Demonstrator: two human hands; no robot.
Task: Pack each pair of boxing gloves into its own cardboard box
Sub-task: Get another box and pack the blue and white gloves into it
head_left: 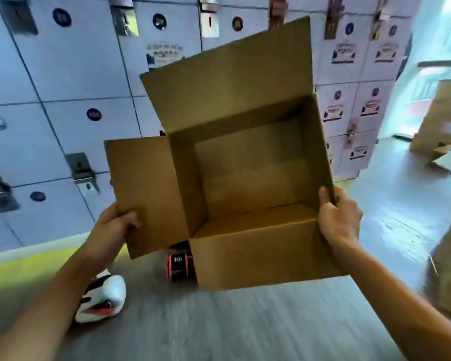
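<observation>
Holding the empty cardboard box [258, 256] above the floor [219, 324], the left hand [115, 225] pinched its left flap and the right hand [339, 217] curled its fingers [324, 201] over the right wall. A white glove [107, 295] and a black glove [179, 267] lay below, unpacked.

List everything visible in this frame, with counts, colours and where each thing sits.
open cardboard box: one, brown, held at centre, nothing inside
white glove: one, white with red and black marks, on the floor lower left
black glove: one, black with pink trim, on the floor behind the box, partly hidden
other cardboard boxes: at least two, brown, right edge, blurred
lockers: many, pale, wall behind
floor: grey, underfoot
left hand: holds the box's left flap
right hand: grips the box's right wall
</observation>
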